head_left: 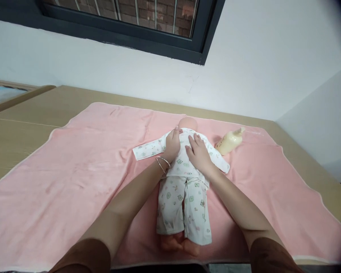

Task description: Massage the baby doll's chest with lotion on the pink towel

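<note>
A baby doll [188,123] in a white printed top [182,163] and matching trousers [170,204] lies stretched out on a pink blanket [102,144]. Its head points away from me, with no face showing, and its bare feet [179,244] are nearest me. On the doll's upper body, at the left side near the shoulder, rests my left hand [173,144], edge-on with its fingers stretched out. My right hand [199,153] lies flat on the top at the right, fingers a little apart. Neither hand grips anything. Two thin bangles circle my left wrist.
A cream-coloured pump bottle [231,141] lies tilted on the blanket, right of the doll's sleeve. Under the blanket is a wooden table [39,110], set against a white wall [244,76]. A dark window frame [159,40] is above, and a wooden rail [25,96] borders the far left.
</note>
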`<state>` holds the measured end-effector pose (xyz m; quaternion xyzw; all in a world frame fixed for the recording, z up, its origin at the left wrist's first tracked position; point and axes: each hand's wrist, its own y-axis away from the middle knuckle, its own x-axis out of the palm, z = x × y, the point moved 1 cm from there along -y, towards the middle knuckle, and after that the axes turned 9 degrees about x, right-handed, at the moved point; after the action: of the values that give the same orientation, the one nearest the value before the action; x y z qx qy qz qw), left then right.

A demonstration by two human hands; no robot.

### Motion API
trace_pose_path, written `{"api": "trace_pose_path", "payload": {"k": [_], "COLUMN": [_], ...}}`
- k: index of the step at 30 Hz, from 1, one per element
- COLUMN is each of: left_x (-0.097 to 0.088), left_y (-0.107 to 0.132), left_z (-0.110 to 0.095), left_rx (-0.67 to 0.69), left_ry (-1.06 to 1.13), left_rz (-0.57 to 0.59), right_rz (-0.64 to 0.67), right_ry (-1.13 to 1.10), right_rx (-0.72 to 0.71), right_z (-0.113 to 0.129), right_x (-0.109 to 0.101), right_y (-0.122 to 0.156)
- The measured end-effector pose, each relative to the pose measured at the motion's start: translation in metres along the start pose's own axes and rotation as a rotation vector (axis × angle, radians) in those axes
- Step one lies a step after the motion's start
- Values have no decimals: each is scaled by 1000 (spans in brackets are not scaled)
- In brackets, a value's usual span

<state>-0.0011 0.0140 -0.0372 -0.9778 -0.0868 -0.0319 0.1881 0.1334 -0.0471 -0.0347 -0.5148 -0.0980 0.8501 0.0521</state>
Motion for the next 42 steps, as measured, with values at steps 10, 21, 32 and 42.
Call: {"api": "trace_pose_path", "payload": {"k": [10, 21, 32, 42], "left_x": [-2, -4, -17, -14], "left_y": [2, 0, 7, 7], "left_z": [-4, 4, 6, 6], "left_rx": [-29, 8, 241, 319], "left_ry": [75, 79, -100, -522], "left_rz": [-26, -25, 121, 288], "right_rz": [92, 84, 113, -17], "right_ry": [-10, 94, 100, 381], "right_rx": [-230, -311, -193, 90], "right_z": [-20, 2, -11, 30], "right_x": [-12, -7, -15, -22], "right_y": [-31, -4, -23, 17]}}
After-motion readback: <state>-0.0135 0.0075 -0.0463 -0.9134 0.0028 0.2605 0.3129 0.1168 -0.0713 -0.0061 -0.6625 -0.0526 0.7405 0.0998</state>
